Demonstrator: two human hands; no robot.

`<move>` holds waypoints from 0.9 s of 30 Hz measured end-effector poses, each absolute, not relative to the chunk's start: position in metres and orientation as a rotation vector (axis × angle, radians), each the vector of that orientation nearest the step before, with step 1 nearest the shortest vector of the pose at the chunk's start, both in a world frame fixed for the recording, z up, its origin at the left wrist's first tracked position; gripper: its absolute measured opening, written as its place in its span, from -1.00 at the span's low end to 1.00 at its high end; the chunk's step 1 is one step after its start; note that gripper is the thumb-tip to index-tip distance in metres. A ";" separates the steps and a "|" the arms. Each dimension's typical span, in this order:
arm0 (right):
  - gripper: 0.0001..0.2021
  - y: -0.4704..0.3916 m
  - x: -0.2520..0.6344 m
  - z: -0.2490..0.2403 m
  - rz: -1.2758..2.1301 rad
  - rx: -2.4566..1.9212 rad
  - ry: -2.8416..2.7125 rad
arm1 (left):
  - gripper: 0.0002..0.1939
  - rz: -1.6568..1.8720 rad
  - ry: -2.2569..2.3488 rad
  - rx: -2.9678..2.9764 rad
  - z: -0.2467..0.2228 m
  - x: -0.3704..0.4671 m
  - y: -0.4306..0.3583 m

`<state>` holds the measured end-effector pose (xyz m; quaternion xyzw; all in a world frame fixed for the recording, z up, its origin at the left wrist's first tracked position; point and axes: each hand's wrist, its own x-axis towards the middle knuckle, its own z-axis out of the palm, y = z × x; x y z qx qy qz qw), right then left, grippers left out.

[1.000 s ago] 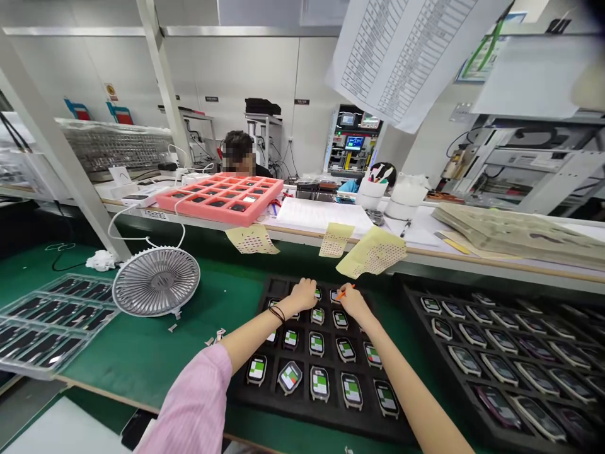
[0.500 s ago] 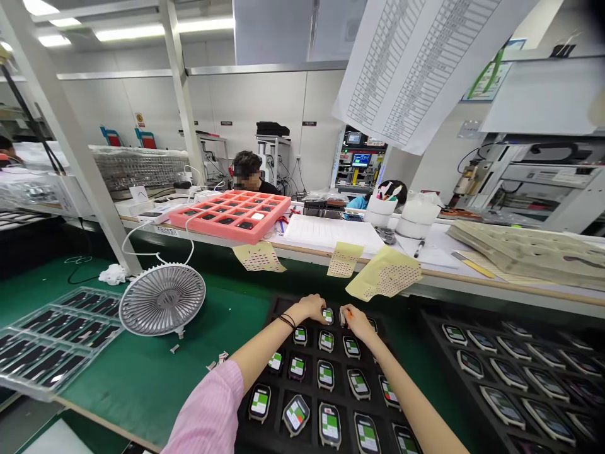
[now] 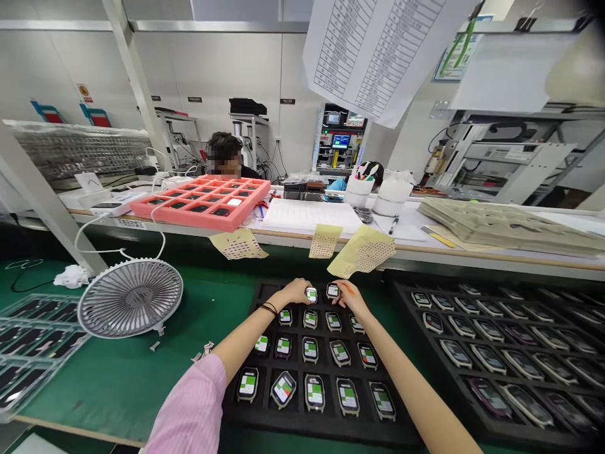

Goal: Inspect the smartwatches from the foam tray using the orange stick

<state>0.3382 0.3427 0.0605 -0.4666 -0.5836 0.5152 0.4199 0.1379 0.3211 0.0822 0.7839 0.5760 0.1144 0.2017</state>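
Observation:
At the far edge of a black foam tray (image 3: pixel 265 366), my left hand (image 3: pixel 295 291) is closed on a strapless smartwatch (image 3: pixel 311 295) with a lit white-and-green screen. Just to its right, my right hand (image 3: pixel 350 297) pinches another watch body (image 3: pixel 333 291) by its side, its screen turned toward me. Below both hands, rows of similar watches sit in the tray's square pockets, most showing green and white blocks. One watch (image 3: pixel 283 389) in the nearest row lies askew, with a red block on its screen. My fingertips are partly hidden behind the watches.
A second black tray (image 3: pixel 411 343) of watches lies to the right. On the left are a grey fan (image 3: pixel 130 297) and a clear tray (image 3: pixel 70 343) of dark parts. A shelf ahead bears a pink foam tray (image 3: pixel 189 217) and papers (image 3: pixel 312 215); a person (image 3: pixel 225 154) sits beyond it.
My view has swung a little right and down, so things sit farther left and higher. The watch in my right hand has turned from edge-on to show its lit screen.

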 end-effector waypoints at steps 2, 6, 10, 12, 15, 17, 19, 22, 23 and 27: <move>-0.68 0.339 0.343 0.065 1.359 -1.107 -1.416 | -0.49 0.376 1.579 2.191 0.081 0.138 0.321; -0.64 0.334 0.347 0.069 1.473 -1.022 -1.337 | -0.40 0.495 1.536 2.156 0.076 0.138 0.316; -0.67 0.331 0.345 0.067 1.541 -0.986 -1.278 | -0.42 0.575 1.490 2.054 0.071 0.137 0.317; -0.68 0.331 0.345 0.068 1.565 -0.980 -1.258 | -0.43 0.604 1.471 1.990 0.069 0.136 0.319; -0.70 0.330 0.346 0.070 1.583 -0.977 -1.239 | -0.42 0.641 1.471 1.902 0.065 0.137 0.323; -0.70 0.329 0.347 0.072 1.587 -0.980 -1.236 | -0.42 0.663 1.489 1.851 0.061 0.140 0.325; -0.70 0.329 0.348 0.072 1.586 -0.982 -1.239 | -0.44 0.684 1.520 1.807 0.058 0.144 0.326; -0.68 0.328 0.349 0.069 1.588 -0.986 -1.249 | -0.55 0.728 1.574 1.760 0.054 0.150 0.325; -0.67 0.328 0.350 0.068 1.589 -0.987 -1.253 | -0.57 0.744 1.588 1.747 0.053 0.152 0.324; -0.63 0.330 0.352 0.062 1.603 -0.986 -1.263 | -0.51 0.803 1.585 1.712 0.056 0.154 0.318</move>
